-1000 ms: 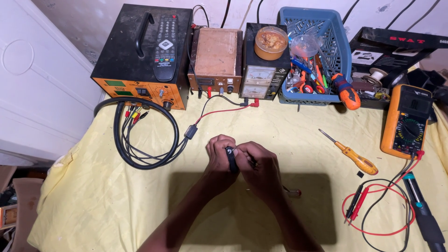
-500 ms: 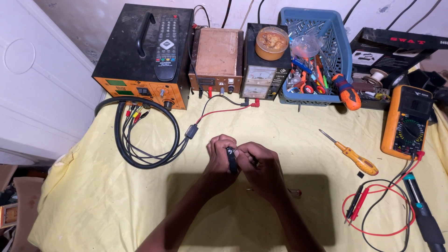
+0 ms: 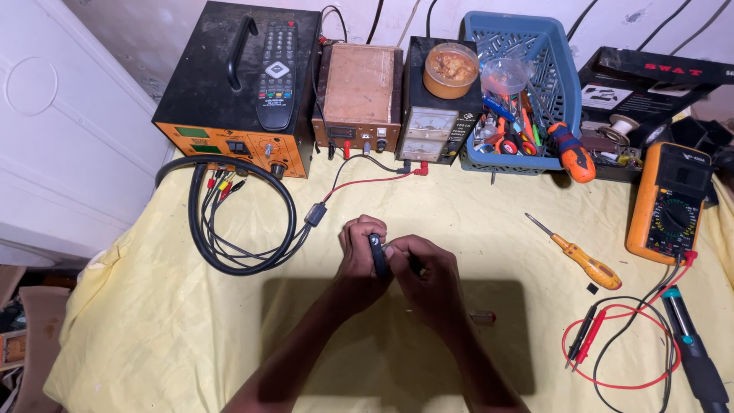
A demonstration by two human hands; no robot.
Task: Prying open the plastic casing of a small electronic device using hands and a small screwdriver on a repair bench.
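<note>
Two hands work a small black part over a yellow-cloth surface (image 3: 153, 321).
The blue plastic basket (image 3: 554, 57) at the back keeps loose hand tools together; centre front, the left hand (image 3: 359, 256) clamps the small black oblong part (image 3: 378, 255) upright while the right hand (image 3: 424, 275) pinches its side, steadying it.

Both hands (image 3: 394, 264) meet, fingers curled closed together.

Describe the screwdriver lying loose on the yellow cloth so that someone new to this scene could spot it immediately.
Start at the orange multimeter on the right of the yellow cloth. Just to its left lies the screwdriver, alone on bare cloth. Its slim translucent orange handle and thin bare shaft set it apart from the thicker orange-and-black one sticking out of the blue basket.
</note>
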